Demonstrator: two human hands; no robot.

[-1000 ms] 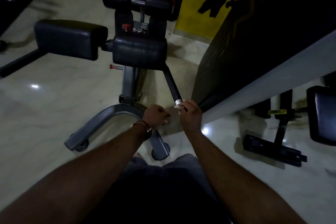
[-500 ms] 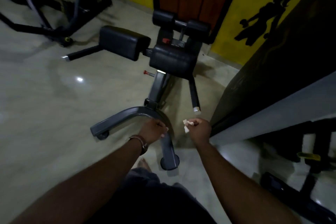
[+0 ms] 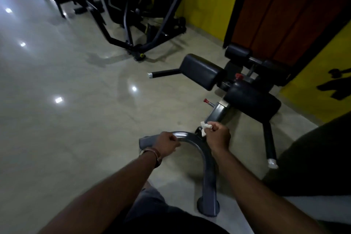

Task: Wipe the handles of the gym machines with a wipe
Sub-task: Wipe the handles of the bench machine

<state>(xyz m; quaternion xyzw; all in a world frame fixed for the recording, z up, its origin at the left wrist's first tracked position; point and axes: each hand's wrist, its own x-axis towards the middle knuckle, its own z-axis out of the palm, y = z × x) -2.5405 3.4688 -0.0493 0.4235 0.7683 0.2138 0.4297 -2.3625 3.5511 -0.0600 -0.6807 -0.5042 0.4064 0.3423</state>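
White wipe (image 3: 204, 128) was crumpled, pinched in right hand (image 3: 218, 137), above curved grey base of machine (image 3: 201, 146). Two black handles with silver end caps: one (image 3: 164, 72) left of machine pads, other (image 3: 269, 144) right of base, both free.

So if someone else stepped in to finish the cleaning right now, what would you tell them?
Right hand: grips the crumpled white wipe, off any handle.
Left hand: fist curled, seems empty.
Near handle of the bench lies at right, its far handle sticks out to the left.
Done: cannot tell from this view alone.
Left: probably the far handle, then the black machines behind.
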